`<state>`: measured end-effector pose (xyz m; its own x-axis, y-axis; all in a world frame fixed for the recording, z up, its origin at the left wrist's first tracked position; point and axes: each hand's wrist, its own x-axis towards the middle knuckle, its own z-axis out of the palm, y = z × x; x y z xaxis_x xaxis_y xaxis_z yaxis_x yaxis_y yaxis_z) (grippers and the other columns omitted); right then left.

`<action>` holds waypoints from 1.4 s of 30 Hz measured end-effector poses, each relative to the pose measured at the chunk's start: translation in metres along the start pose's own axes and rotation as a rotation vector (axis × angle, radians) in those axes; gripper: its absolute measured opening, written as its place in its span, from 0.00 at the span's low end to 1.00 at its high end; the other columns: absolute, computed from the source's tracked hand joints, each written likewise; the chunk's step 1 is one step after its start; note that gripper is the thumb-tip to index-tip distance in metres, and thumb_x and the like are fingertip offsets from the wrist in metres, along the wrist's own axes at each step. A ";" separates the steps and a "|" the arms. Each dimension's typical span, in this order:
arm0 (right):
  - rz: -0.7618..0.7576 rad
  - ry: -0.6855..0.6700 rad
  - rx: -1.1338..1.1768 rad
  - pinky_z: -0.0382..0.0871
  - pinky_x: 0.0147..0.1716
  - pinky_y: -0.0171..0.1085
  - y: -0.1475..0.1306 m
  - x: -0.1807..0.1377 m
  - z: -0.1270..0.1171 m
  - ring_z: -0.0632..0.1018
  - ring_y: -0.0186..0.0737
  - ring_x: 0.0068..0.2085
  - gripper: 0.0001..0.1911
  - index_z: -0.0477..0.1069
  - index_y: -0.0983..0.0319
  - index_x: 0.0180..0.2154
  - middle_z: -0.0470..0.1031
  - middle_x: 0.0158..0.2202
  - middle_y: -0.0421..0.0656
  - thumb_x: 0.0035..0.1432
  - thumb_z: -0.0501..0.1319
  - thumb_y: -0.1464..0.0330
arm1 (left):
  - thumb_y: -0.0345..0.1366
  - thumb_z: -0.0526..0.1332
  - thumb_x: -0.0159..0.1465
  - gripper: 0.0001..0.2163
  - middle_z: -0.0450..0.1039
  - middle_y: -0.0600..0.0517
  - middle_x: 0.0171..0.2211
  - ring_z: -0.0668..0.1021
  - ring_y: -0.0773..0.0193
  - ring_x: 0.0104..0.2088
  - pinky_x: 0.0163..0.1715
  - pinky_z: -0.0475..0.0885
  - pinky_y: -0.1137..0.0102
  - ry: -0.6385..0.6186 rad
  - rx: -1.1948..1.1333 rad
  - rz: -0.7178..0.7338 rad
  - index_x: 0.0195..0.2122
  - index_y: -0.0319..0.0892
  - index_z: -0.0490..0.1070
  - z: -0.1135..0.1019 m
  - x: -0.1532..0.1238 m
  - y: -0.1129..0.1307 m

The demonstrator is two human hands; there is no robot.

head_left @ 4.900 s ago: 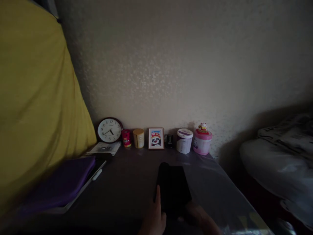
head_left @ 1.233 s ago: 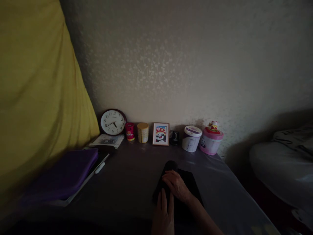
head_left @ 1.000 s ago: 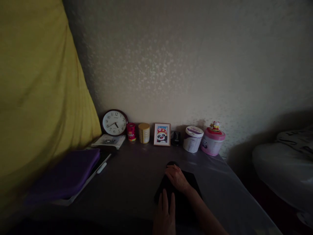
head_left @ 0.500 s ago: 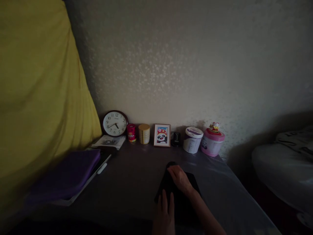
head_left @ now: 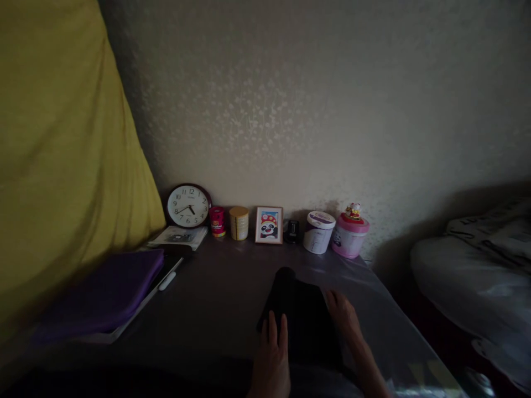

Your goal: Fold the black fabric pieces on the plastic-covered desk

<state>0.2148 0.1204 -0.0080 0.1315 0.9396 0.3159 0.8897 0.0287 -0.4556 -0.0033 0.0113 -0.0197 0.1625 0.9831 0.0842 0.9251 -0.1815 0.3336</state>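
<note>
A soft black piece that looks like folded cloth (head_left: 311,315) lies on the table in front of me, with a rounded, raised fold along its left part. My left hand (head_left: 274,345) rests on its lower left, fingers stretched out and slightly apart. At the right edge of the cloth is my right hand (head_left: 343,314), its fingers bent and closed at that edge. Darkness hides the fingertips and the cloth's lower end.
Along the wall stand a clock (head_left: 189,206), a red can (head_left: 217,221), a yellow-lidded can (head_left: 239,224), a panda picture frame (head_left: 269,225), a small black object (head_left: 292,231), a white tub (head_left: 319,235) and a pink tub (head_left: 349,237). A purple pouch (head_left: 103,290) lies left.
My right hand has moved from the top of the fold to the right edge of the cloth. My left hand stays on the lower left. The view has shifted slightly.
</note>
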 end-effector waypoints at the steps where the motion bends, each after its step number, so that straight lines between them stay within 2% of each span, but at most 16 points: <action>1: 0.032 -0.024 0.019 0.65 0.35 0.36 0.002 -0.005 -0.002 0.77 0.44 0.39 0.18 0.73 0.59 0.38 0.77 0.38 0.49 0.58 0.46 0.62 | 0.19 0.46 0.54 0.35 0.34 0.40 0.63 0.50 0.51 0.62 0.54 0.61 0.64 0.001 -0.001 0.001 0.62 0.44 0.36 -0.001 -0.001 0.000; 5: 0.066 -0.037 0.082 0.65 0.31 0.35 -0.003 -0.015 -0.005 0.78 0.46 0.37 0.21 0.75 0.58 0.35 0.79 0.35 0.47 0.57 0.46 0.59 | 0.19 0.47 0.53 0.37 0.34 0.41 0.63 0.50 0.51 0.62 0.53 0.61 0.64 -0.007 -0.009 0.001 0.62 0.44 0.34 -0.004 -0.002 0.001; 8: 0.066 -0.045 0.125 0.65 0.30 0.35 -0.010 -0.015 -0.006 0.78 0.46 0.37 0.21 0.75 0.58 0.35 0.79 0.34 0.46 0.57 0.47 0.58 | 0.18 0.46 0.52 0.36 0.35 0.39 0.63 0.51 0.52 0.62 0.54 0.60 0.63 -0.014 0.007 -0.012 0.62 0.42 0.37 -0.007 -0.002 0.004; 13: 0.048 -0.064 0.133 0.67 0.33 0.37 -0.018 -0.008 -0.004 0.78 0.47 0.38 0.21 0.75 0.62 0.37 0.79 0.36 0.49 0.55 0.48 0.58 | 0.17 0.45 0.52 0.36 0.36 0.38 0.63 0.52 0.52 0.62 0.55 0.59 0.63 -0.021 -0.007 -0.018 0.62 0.40 0.38 -0.011 -0.002 0.006; 18: 0.049 -0.095 0.185 0.67 0.33 0.38 -0.028 0.002 -0.005 0.78 0.49 0.36 0.18 0.76 0.62 0.32 0.79 0.32 0.48 0.52 0.50 0.60 | 0.16 0.45 0.50 0.37 0.36 0.37 0.63 0.52 0.52 0.62 0.54 0.61 0.65 -0.050 0.002 -0.026 0.62 0.37 0.37 -0.021 -0.003 0.010; 22: -0.020 -0.118 0.308 0.65 0.30 0.37 -0.047 0.009 -0.012 0.77 0.45 0.31 0.18 0.73 0.60 0.25 0.77 0.26 0.44 0.52 0.50 0.58 | 0.14 0.43 0.49 0.37 0.37 0.36 0.63 0.53 0.52 0.61 0.53 0.63 0.66 -0.094 0.065 -0.069 0.62 0.35 0.38 -0.027 -0.002 0.016; 26: -0.075 -0.110 0.377 0.63 0.27 0.35 -0.074 0.015 -0.012 0.74 0.41 0.28 0.18 0.69 0.60 0.23 0.74 0.24 0.42 0.52 0.49 0.56 | 0.14 0.41 0.52 0.34 0.42 0.36 0.62 0.54 0.50 0.60 0.53 0.64 0.65 -0.053 0.116 -0.064 0.62 0.36 0.42 -0.021 0.001 0.016; 31: -0.076 -0.143 0.435 0.63 0.28 0.35 -0.103 0.024 0.006 0.73 0.40 0.29 0.17 0.71 0.63 0.25 0.74 0.24 0.43 0.51 0.51 0.58 | 0.16 0.43 0.57 0.29 0.46 0.37 0.61 0.57 0.50 0.59 0.53 0.64 0.62 0.048 0.170 -0.049 0.60 0.39 0.48 -0.002 0.005 0.009; 37: -0.026 -0.186 0.433 0.65 0.34 0.35 -0.120 0.028 0.035 0.76 0.44 0.36 0.16 0.74 0.66 0.32 0.77 0.32 0.47 0.52 0.53 0.62 | 0.25 0.50 0.59 0.23 0.49 0.39 0.61 0.57 0.49 0.59 0.55 0.61 0.61 0.022 0.145 -0.009 0.57 0.36 0.58 -0.002 0.005 0.003; 42: 0.015 -0.234 0.391 0.66 0.37 0.35 -0.123 0.026 0.047 0.76 0.43 0.41 0.15 0.74 0.65 0.38 0.77 0.38 0.47 0.53 0.54 0.64 | 0.21 0.48 0.57 0.24 0.51 0.40 0.60 0.59 0.53 0.59 0.54 0.63 0.64 0.052 0.146 -0.035 0.56 0.37 0.60 0.000 0.007 0.002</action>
<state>0.0884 0.1578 0.0169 0.0008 0.9915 0.1302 0.6509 0.0983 -0.7528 -0.0005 0.0176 -0.0190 0.1150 0.9855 0.1244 0.9705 -0.1382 0.1978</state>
